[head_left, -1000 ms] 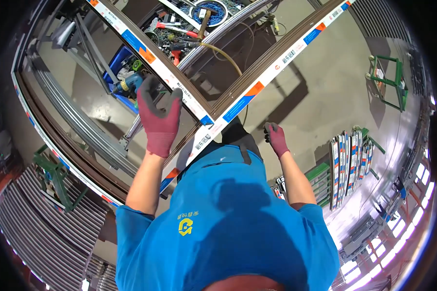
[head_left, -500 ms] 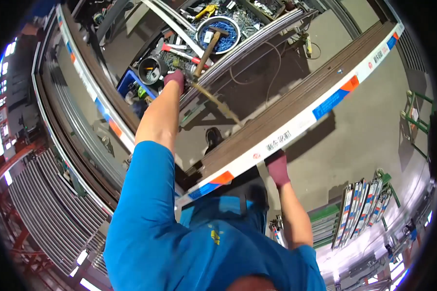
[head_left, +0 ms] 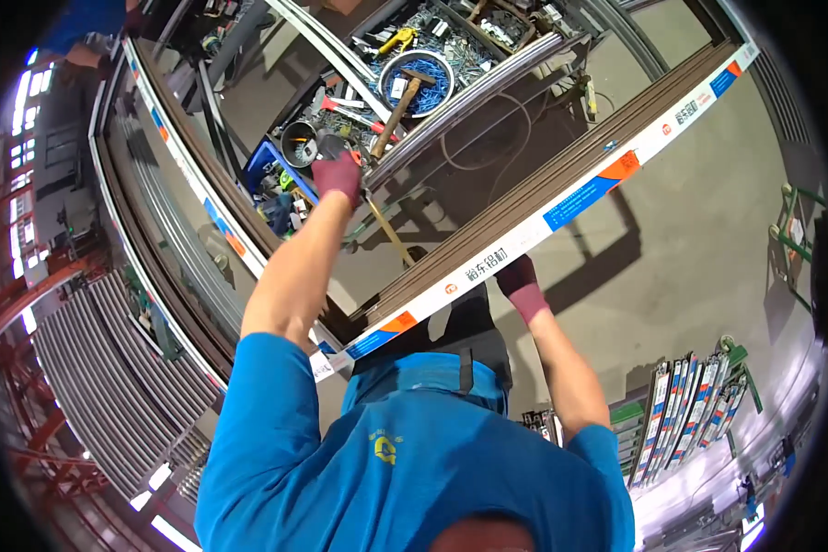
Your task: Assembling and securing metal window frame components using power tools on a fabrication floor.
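Hose (head_left: 387,227) is now hanging steeper below left fingers (head_left: 329,148), grasp unclear; right fingers (head_left: 516,274), closure hidden, are reaching under stiff-looking frame (head_left: 525,240), best gripped midrail.

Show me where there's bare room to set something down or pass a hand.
Bare: grey floor bordered by the brown rail, the green stand at right and the stacked profiles below. A hand could probably pass between that rail and the silver bar, minding the cable. Crowded: around the left hand, beside the hammer and fastener bowl.
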A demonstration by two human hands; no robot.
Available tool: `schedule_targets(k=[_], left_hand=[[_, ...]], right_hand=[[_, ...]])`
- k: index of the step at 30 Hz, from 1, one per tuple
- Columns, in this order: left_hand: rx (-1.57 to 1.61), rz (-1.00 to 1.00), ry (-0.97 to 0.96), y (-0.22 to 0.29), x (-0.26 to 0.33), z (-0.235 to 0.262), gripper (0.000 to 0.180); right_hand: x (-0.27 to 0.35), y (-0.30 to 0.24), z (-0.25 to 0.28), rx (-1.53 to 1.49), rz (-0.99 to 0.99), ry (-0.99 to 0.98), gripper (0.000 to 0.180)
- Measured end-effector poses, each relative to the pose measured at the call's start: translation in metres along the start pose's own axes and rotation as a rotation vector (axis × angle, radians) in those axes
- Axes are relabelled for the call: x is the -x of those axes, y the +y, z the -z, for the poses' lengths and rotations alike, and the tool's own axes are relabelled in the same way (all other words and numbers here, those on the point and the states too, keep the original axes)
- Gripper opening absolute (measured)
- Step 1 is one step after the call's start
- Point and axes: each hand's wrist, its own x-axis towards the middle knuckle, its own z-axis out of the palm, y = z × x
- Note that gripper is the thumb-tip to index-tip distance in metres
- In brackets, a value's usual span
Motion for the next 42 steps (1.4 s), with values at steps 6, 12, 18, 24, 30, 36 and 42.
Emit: schedule_targets(k=[6, 12, 18, 24, 30, 36, 42], left_hand=[[0.721, -0.33, 0.264, 0.071, 0.102, -0.003, 0.048], [0.557, -0.924, -0.188, 0.1, 0.117, -0.006, 0.057], [0.456, -1.322, -0.316, 0.116, 0.08, -0.029, 0.052], [0.363, -1.01, 0.043, 0.172, -0.062, -0.039, 0.026], [0.121, -0.683, 0.095, 0.215, -0.186, -0.086, 0.024], [-0.064, -0.79, 0.053, 0.21, -0.23, -0.126, 0.034], [-0.164, -0.929, 0.011, 0.205, -0.254, -0.137, 0.029]], right_hand=[[-0.096, -0.001, -0.049, -1.596, 0.205, -0.527, 0.056], [-0.084, -0.049, -0.047, -1.629, 0.019, -0.035, 0.032], [-0.052, -0.02, -0.028, -1.698, 0.086, -0.028, 0.048], [-0.02, 0.023, 0.015, -2.149, 0.048, -0.004, 0.051], [0.045, 0.069, 0.036, -1.928, -0.056, 0.115, 0.05], [0.1, 0.094, 0.049, -1.715, -0.156, 0.261, 0.05], [0.121, 0.097, 0.057, -1.491, -0.25, 0.345, 0.049]])
